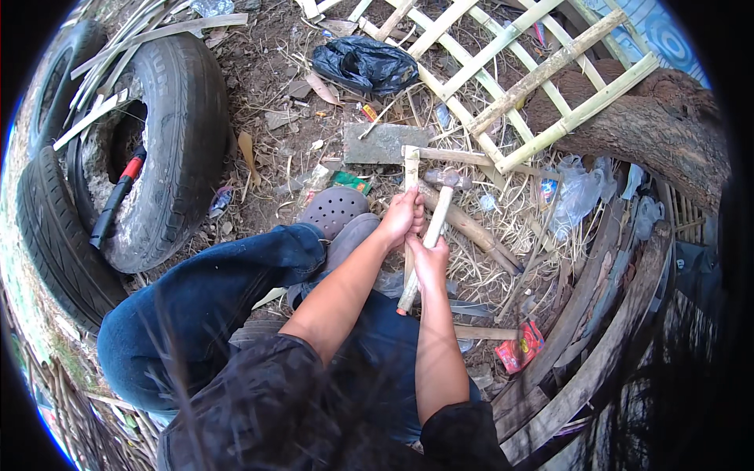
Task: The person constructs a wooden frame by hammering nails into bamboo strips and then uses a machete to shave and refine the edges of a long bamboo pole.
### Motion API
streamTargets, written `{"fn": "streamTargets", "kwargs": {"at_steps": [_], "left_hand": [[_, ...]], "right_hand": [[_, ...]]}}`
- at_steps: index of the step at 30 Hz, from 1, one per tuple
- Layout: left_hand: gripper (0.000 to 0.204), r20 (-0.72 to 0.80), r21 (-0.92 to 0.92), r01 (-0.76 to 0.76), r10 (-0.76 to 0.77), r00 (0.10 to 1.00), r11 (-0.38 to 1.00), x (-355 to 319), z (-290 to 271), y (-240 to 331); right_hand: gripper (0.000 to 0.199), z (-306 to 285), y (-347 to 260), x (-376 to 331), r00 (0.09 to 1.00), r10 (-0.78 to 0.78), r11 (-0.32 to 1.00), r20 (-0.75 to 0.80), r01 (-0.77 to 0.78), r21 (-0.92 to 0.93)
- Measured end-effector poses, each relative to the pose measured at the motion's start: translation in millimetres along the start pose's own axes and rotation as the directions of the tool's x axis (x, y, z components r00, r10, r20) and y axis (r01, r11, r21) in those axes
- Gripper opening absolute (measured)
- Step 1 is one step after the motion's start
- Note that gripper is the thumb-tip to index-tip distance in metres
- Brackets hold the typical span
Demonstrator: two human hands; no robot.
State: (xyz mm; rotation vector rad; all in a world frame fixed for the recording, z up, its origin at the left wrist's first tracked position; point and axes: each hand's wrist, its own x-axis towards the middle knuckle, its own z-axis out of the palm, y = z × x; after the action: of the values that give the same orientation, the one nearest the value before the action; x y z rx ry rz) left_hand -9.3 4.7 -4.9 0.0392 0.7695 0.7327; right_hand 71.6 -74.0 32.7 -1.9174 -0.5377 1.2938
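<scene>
My left hand [402, 213] is closed around an upright bamboo strip [411, 169], between my legs. The strip's top end meets another strip [452, 155] that runs right towards the bamboo lattice [510, 98]. My right hand [430, 263], just below and to the right, grips the pale wooden handle of a hammer [440, 212]. The hammer head points away from me, and the butt of the handle reaches back towards my lap. Both hands are close together. Behind the hammer lies a thick round stick [479, 234]; the fingertips of my left hand are partly hidden.
At left stand old tyres [192, 149], with a red-and-black tool [122, 192] resting across one. A grey block [385, 144] and a black plastic bag [365, 64] lie ahead. A log [636, 129] and curved planks [605, 345] border the right; shavings and wrappers litter the soil.
</scene>
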Motion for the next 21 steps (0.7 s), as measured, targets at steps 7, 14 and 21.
{"fn": "streamTargets", "kwargs": {"at_steps": [7, 14, 21], "left_hand": [[0.037, -0.064, -0.028, -0.064, 0.062, 0.996, 0.998, 2, 5, -4], [0.037, -0.111, -0.039, -0.075, 0.070, 0.991, 0.996, 1, 11, -6], [0.036, -0.133, -0.052, -0.059, 0.052, 0.990, 0.997, 0, 13, -4]], "right_hand": [[0.031, -12, 2, -5, 0.969, -0.209, 0.889, -0.130, 0.132, -0.439], [0.031, -19, -68, -20, 0.918, -0.361, 0.806, -0.164, 0.219, -0.550], [0.033, -8, -102, -10, 0.913, -0.407, 0.693, 0.016, 0.320, -0.646]]}}
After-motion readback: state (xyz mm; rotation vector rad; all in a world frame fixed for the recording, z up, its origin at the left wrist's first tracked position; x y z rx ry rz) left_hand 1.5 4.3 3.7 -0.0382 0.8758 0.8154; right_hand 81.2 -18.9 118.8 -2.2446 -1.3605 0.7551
